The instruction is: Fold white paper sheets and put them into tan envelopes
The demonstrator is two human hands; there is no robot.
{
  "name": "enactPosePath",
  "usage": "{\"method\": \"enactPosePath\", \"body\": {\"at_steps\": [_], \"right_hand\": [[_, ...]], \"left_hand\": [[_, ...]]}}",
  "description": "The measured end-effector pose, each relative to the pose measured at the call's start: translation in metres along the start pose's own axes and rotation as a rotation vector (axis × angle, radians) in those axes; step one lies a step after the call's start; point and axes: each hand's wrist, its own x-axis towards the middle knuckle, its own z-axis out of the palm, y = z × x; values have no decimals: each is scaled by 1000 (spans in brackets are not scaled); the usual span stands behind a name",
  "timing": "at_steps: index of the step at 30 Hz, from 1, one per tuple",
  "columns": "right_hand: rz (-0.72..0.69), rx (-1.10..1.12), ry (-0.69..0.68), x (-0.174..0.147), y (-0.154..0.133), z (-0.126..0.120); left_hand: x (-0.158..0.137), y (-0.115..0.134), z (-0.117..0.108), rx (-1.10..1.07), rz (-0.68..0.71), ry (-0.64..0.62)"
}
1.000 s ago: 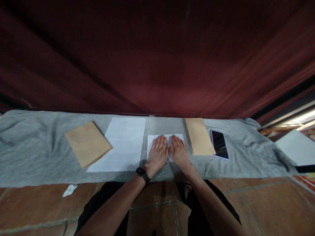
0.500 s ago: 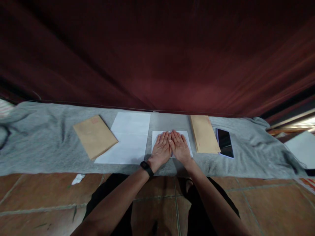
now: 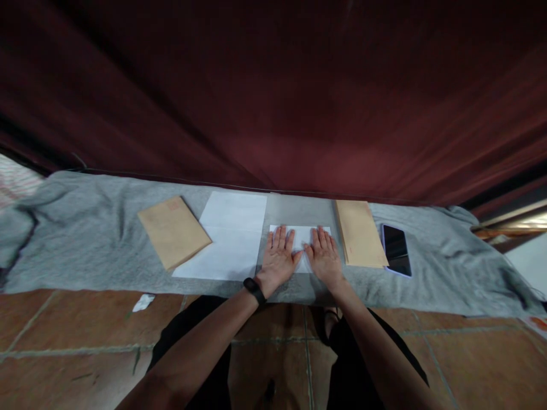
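grey cloth [image 3: 85,239], left hand [image 3: 277,259], right hand [image 3: 325,259], both spread flat on white paper [image 3: 301,234]

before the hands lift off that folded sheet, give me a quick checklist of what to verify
1. Both palms flat on the folded white sheet: ok; left hand and right hand press it side by side.
2. Sheet lies on the grey cloth, clear of its near edge: ok.
3. Crease sharp and edges aligned: cannot tell, hands cover most of it.
4. Tan envelope right of the sheet, not touching it: ok.
5. Phone beyond that envelope, apart from the hands: ok.
6. Open white paper on the left, its corner under the other tan envelope: ok.
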Motion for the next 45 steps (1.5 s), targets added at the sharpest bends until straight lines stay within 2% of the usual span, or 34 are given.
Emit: {"method": "enactPosePath", "body": {"at_steps": [13, 15, 21, 26, 32, 39, 45], "right_hand": [[32, 37, 17, -7, 3, 2], [42, 46, 12, -6, 3, 1], [57, 39, 46, -5, -1, 0], [56, 28, 43, -5, 0, 0], [85, 48, 28, -1, -5, -9], [-70, 139, -93, 8, -14, -16], [-22, 69, -67, 10, -7, -8]], "left_hand": [[-5, -17, -7, 17, -93, 37], [-2, -15, -9, 12, -62, 46], [9, 5, -1, -68, 185, 65], [17, 9, 10, -52, 168, 68], [21, 3, 7, -11, 143, 45], [21, 1, 2, 1, 225, 30], [19, -4, 4, 27, 248, 40]]}}
